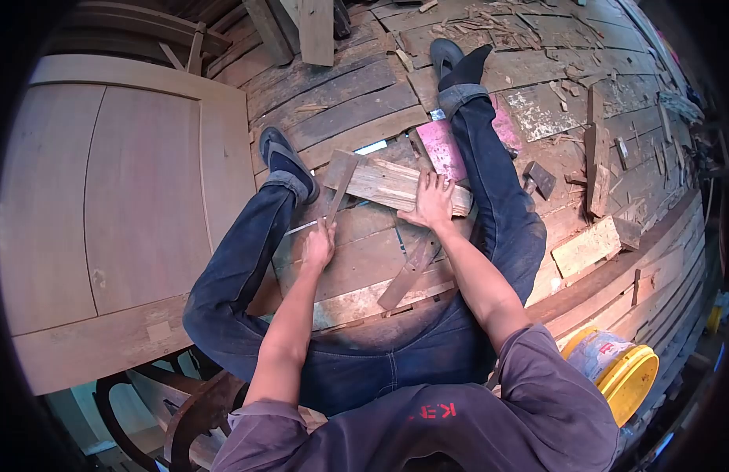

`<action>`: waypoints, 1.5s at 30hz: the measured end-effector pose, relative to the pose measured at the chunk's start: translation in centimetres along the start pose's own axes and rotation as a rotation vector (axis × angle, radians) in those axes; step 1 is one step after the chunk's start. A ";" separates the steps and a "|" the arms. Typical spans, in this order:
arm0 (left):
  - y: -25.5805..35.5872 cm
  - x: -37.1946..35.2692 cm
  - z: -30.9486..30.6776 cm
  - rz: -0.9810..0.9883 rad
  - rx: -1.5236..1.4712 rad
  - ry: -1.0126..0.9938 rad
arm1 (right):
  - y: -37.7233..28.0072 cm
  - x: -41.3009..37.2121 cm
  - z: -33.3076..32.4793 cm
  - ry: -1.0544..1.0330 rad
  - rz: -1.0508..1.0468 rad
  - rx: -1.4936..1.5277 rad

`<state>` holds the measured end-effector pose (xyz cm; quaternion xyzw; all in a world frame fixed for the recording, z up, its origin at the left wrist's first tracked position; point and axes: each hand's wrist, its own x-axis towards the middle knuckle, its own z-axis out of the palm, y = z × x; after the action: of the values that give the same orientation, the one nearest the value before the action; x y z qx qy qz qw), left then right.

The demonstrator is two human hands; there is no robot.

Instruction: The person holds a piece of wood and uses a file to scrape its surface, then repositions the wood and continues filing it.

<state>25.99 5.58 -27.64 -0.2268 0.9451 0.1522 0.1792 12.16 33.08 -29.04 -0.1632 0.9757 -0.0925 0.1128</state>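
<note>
My left hand (320,245) is closed around the lower end of a narrow flat brown strip (342,187). The strip slants up across the left end of a short, rough wooden plank (380,182); whether it is wood or a blade I cannot tell. On the plank's right part rests my right hand (431,201), fingers spread over the top face and thumb stretched out along the near edge. The plank lies between my legs, over the floorboards. Closer to my body, a loose reddish-brown wood piece (410,274) lies at a slant.
A large panelled wooden door (144,181) lies at my left. A pink sheet (443,148) sits beneath my right leg. To the right are a hammer-like block (541,179), a pale board (586,247) and a yellow-lidded bucket (628,384). Wood scraps (573,75) litter the far floor.
</note>
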 end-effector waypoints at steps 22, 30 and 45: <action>4.8 4.4 0.0 0.109 0.120 0.075 | -0.1 0.7 0.5 0.010 0.009 -0.009; 2.4 1.7 1.9 0.072 0.126 0.071 | -0.1 0.5 0.4 0.016 -0.004 -0.015; 2.1 0.6 2.6 0.029 0.137 -0.015 | 0.0 0.8 0.1 -0.003 -0.001 -0.010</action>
<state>25.13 8.13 -29.79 -0.1993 0.9552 0.0912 0.1990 11.48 32.83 -29.24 -0.1645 0.9759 -0.0874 0.1135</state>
